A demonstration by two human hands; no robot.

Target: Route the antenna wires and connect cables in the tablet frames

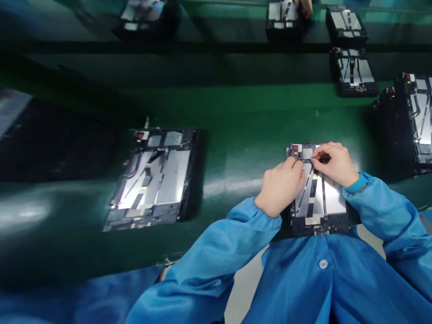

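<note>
Main subject: open tablet chassis (320, 207), metal plates and dark strips exposed, seated in a black frame on the green bench (236, 112) at lower right of centre, its long axis running away from the wearer
Left hand (280, 186): fingers curled narrow over the chassis's far left corner, near a small red-marked part (295, 147); any grip cannot be told
Right hand (334, 164): narrow pinch on a small dark piece (324, 158) at the far edge, farther from the body than the left
Centre left: second open chassis (151, 180) in its frame
Top edge: co-worker's hand (305, 6) at another framed unit (283, 15)
</note>
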